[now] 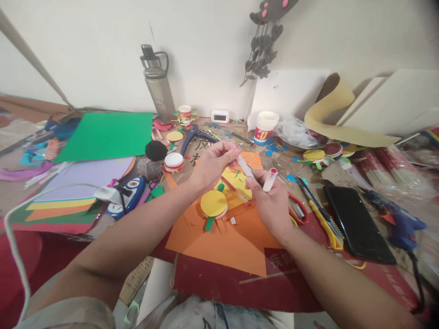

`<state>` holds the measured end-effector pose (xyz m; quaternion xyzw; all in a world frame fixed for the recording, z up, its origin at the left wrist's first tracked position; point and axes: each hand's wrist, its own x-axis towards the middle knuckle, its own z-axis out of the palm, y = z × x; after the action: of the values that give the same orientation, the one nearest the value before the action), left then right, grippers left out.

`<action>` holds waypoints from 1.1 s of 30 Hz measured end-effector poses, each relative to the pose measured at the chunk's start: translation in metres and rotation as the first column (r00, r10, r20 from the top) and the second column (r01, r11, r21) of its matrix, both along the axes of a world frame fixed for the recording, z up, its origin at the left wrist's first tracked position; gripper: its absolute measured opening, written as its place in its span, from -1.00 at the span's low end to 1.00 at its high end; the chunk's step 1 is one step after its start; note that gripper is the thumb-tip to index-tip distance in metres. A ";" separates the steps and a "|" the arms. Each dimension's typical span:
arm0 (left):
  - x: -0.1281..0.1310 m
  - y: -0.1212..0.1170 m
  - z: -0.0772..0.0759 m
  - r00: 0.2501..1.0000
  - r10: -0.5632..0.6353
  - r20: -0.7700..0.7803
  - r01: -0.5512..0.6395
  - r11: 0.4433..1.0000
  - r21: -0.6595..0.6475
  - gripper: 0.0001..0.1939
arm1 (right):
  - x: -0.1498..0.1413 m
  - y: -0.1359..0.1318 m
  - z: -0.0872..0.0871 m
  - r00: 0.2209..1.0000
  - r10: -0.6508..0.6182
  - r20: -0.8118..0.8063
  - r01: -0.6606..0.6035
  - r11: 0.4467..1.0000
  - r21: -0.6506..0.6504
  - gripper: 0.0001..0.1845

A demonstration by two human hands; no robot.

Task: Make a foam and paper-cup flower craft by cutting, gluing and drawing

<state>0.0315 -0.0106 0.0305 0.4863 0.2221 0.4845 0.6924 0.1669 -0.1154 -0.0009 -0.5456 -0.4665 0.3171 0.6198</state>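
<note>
Hands hold white tubes; beyond, paper cups sit nested.

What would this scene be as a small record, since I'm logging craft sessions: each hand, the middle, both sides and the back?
Left hand: fingertips pinched at the upper end of a white tube
Right hand: holds the tube's lower end, plus a white piece with a red end
Middle: orange paper, yellow-topped disc on it
Left side: green sheet, black ball
Right side: yellow knife, phone, glue gun
Back: bottle, clock, paper cups
</note>
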 end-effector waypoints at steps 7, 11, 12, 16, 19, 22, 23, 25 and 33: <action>0.002 -0.002 -0.001 0.999 0.034 -0.031 -0.034 0.999 -0.002 -0.57 | 0.000 0.000 0.003 1.000 -0.002 0.031 0.001 1.000 0.010 -0.67; 0.001 0.001 -0.002 1.000 -0.015 0.007 0.015 1.000 -0.014 -0.53 | 0.004 0.002 0.006 0.987 0.059 0.150 -0.057 0.998 -0.015 -0.69; 0.001 0.003 -0.003 1.000 -0.023 0.009 0.024 1.000 -0.017 -0.53 | 0.006 0.003 0.006 0.979 0.072 0.190 -0.069 0.997 -0.022 -0.68; -0.001 0.007 -0.006 0.999 -0.018 -0.030 0.017 1.000 -0.020 -0.52 | 0.014 0.011 0.002 0.932 0.040 0.361 -0.057 0.998 0.037 -0.69; -0.003 0.009 -0.005 0.997 -0.007 -0.072 0.001 0.997 -0.072 -0.53 | 0.027 0.020 -0.002 0.893 -0.031 0.449 0.012 0.999 0.044 -0.68; -0.005 0.012 -0.002 0.994 0.061 -0.086 -0.075 0.983 -0.166 -0.48 | 0.048 0.029 0.000 0.828 -0.137 0.544 0.180 0.983 -0.027 -0.66; -0.006 0.014 -0.001 0.992 0.091 -0.087 -0.106 0.977 -0.183 -0.47 | 0.055 0.031 0.002 0.784 -0.159 0.600 0.242 0.968 -0.059 -0.66; -0.007 0.017 0.000 0.987 0.137 -0.086 -0.151 0.971 -0.184 -0.47 | 0.070 0.035 0.005 0.661 -0.146 0.736 0.359 0.923 -0.140 -0.65; -0.010 0.019 -0.001 0.987 0.075 -0.142 -0.087 0.993 -0.082 -0.69 | 0.094 0.041 0.000 0.438 0.040 0.898 0.565 0.765 -0.310 -0.65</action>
<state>0.0216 0.0079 0.0291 0.4786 0.3101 0.4671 0.6758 0.2613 -0.0747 -0.0009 -0.8557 -0.4965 0.0145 0.1450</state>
